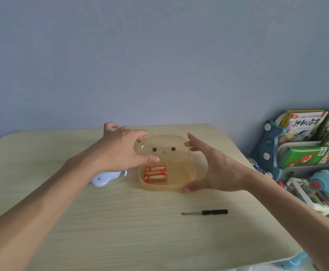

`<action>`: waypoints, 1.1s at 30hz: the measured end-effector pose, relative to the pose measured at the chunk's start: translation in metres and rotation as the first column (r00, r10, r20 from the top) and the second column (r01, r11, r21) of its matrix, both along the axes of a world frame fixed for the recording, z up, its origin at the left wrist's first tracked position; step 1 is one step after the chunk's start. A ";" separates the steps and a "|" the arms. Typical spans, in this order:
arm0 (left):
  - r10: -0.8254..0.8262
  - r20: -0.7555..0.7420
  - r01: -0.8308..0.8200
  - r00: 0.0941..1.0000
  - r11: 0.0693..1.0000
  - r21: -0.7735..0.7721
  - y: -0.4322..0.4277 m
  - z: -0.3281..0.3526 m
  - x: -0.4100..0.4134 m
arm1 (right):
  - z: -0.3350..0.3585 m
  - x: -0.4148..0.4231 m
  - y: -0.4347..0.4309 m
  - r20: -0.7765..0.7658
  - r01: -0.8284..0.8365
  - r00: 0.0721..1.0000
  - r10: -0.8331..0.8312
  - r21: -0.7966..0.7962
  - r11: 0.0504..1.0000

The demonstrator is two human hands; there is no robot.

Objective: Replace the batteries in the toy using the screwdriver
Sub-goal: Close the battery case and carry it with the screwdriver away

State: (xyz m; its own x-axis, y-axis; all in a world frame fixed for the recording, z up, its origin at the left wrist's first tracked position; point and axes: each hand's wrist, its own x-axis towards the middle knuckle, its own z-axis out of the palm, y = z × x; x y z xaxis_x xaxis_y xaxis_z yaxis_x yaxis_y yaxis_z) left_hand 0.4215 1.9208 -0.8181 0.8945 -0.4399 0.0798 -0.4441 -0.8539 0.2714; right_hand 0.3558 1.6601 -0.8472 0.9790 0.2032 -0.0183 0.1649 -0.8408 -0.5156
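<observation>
A small pale-blue rounded plastic toy lies at the left on the light wood-grain table, partly hidden under the left forearm. Above it the left hand reaches forward, fingers spread, thumb and fingertips touching the raised translucent amber lid with a printed bear face; whether it truly grips the lid or only steadies it, I cannot tell. Below the lid sits the matching translucent amber oval box, holding two orange-and-gold batteries side by side against its left wall. The right hand is cupped wide open around the box's right side, fingertips near the lid's edge and thumb at the front rim, with nothing closed in it. Nearer the person, to the right, a small black-handled screwdriver lies flat on the table, untouched.

This looks like the opening step: getting the fresh batteries accessible. The toy's compartment seems not yet opened, so next comes picking up the screwdriver and turning the toy to find its screw.
</observation>
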 end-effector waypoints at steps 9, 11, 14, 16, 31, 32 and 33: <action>-0.056 -0.008 0.040 0.998 0.801 -0.597 -0.002 -0.013 -0.038 | 0.003 -0.039 -0.014 0.238 -0.104 0.967 0.089 0.049 0.993; -0.078 -0.102 -0.002 0.992 0.780 -0.625 0.000 -0.013 -0.042 | 0.006 -0.043 -0.014 0.227 -0.114 0.971 0.077 0.154 0.982; -0.180 -0.240 -0.005 0.954 0.791 -0.611 0.005 -0.015 -0.046 | 0.011 -0.041 -0.015 0.189 -0.064 0.982 0.011 0.272 0.960; -0.232 -0.283 0.026 0.931 0.813 -0.582 0.007 -0.019 -0.048 | 0.010 -0.037 -0.017 0.187 -0.045 0.982 0.003 0.225 0.973; -0.225 -0.164 0.134 0.960 0.890 -0.435 0.002 -0.027 -0.055 | 0.007 -0.041 -0.018 0.144 -0.007 0.990 -0.001 0.055 0.998; -0.217 -0.144 0.143 0.966 0.903 -0.405 0.002 -0.027 -0.056 | 0.007 -0.042 -0.018 0.141 -0.014 0.990 0.007 0.048 0.999; -0.207 -0.126 0.145 0.970 0.914 -0.378 0.001 -0.026 -0.058 | 0.009 -0.043 -0.019 0.140 -0.019 0.990 0.014 0.039 0.999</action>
State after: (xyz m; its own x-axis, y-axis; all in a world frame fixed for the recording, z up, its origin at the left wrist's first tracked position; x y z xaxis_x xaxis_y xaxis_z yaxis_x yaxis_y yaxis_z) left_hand 0.3634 1.9217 -0.8445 0.8193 -0.5592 0.1265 -0.5026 -0.5944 0.6278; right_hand 0.3124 1.6414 -0.8387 0.9678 0.2171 0.1272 0.2514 -0.8164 -0.5198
